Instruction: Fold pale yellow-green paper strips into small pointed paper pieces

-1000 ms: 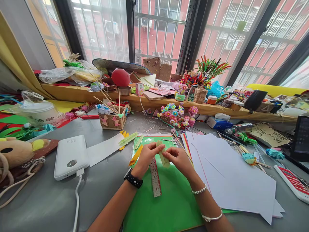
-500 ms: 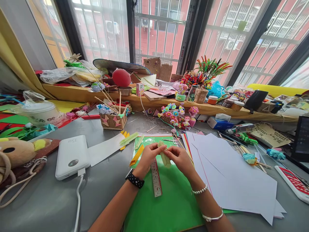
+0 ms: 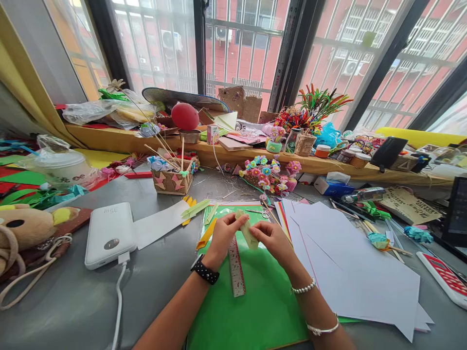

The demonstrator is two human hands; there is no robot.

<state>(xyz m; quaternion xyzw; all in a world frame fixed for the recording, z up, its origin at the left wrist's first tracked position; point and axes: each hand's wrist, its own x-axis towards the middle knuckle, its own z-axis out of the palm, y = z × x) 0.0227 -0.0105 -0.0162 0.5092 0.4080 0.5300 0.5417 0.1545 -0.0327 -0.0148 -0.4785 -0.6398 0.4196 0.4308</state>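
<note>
Both hands hold one pale green folded paper strip above a green sheet. My left hand pinches its upper left part between thumb and fingers. On the strip's right edge, my right hand is closed in a pinch. Under the hands, a clear ruler with a red edge lies on the green sheet. Beside my left hand are an orange-yellow folded paper strip and light green folded strips. Small scissors lie just beyond the hands, partly hidden.
White paper sheets spread out on the right. To the left stand a white power bank with its cable and a strip of white paper. A cardboard box with sticks and crocheted flowers sit farther back.
The strip has turned so that more of its flat face shows. My right fingers have shifted slightly along its edge, while my left hand stays nearly in place.
</note>
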